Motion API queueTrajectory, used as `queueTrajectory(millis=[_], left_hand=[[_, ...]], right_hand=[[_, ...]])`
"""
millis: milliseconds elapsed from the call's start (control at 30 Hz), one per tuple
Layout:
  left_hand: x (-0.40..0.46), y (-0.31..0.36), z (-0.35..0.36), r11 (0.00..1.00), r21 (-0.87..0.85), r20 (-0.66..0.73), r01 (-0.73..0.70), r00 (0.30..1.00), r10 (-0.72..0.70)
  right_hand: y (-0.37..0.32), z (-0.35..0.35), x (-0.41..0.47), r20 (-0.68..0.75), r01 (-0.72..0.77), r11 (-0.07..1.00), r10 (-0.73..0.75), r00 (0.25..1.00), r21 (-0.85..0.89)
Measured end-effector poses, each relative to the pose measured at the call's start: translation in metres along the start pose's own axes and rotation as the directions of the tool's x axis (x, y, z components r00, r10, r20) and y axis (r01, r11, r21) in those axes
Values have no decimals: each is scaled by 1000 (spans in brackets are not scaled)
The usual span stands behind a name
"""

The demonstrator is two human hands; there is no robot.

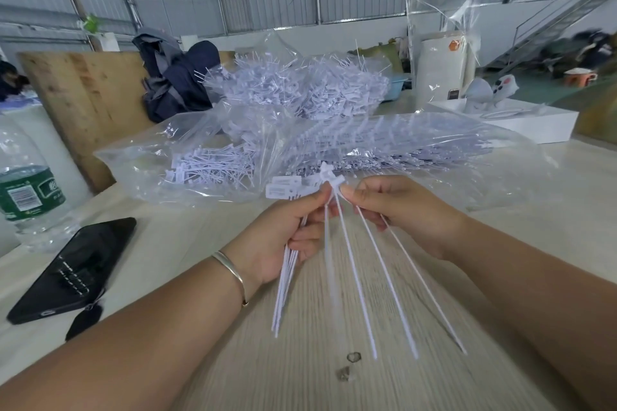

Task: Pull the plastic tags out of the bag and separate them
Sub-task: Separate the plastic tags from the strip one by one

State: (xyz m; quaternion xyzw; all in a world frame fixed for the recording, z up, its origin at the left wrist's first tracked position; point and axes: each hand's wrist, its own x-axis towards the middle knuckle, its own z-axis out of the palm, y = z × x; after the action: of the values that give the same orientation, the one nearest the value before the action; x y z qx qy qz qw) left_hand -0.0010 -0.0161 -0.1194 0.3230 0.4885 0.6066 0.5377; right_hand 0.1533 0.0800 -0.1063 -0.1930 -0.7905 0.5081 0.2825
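Plastic tags: fanning downward from both hands above the table.
Left hand: gripping a bundled cluster.
Right hand: pinching spread tags.
Bag: lying just behind.

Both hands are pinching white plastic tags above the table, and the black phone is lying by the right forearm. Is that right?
Not quite. The head view shows the left hand and right hand pinching the white plastic tags above the table, but the black phone lies by the left forearm, not the right.
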Motion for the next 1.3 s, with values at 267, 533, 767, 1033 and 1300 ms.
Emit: queueTrajectory(millis=[267, 533, 767, 1033, 1300], left_hand=[[4, 5, -8, 996, 61, -136, -63, 988, 71], [7, 1, -6, 994, 104, -216, -45, 974, 67], [10, 0, -4, 1000, -12, -184, 15, 983, -16], [5, 2, -4, 985, 168, -139, 25, 990, -1], [1, 5, -3, 964, 264, -98, 37, 995, -11]], right_hand=[[7, -10, 4, -147, 4, 1000, -8, 989, -28], [8, -7, 3, -135, 100, 917, -163, 977, -387], [10, -8, 4, -161, 70, 860, -174, 971, -505], [8, -8, 3, -207, 58, 856, -189, 960, -514], [8, -5, 1, -109, 103, 874, -174, 979, -475]])
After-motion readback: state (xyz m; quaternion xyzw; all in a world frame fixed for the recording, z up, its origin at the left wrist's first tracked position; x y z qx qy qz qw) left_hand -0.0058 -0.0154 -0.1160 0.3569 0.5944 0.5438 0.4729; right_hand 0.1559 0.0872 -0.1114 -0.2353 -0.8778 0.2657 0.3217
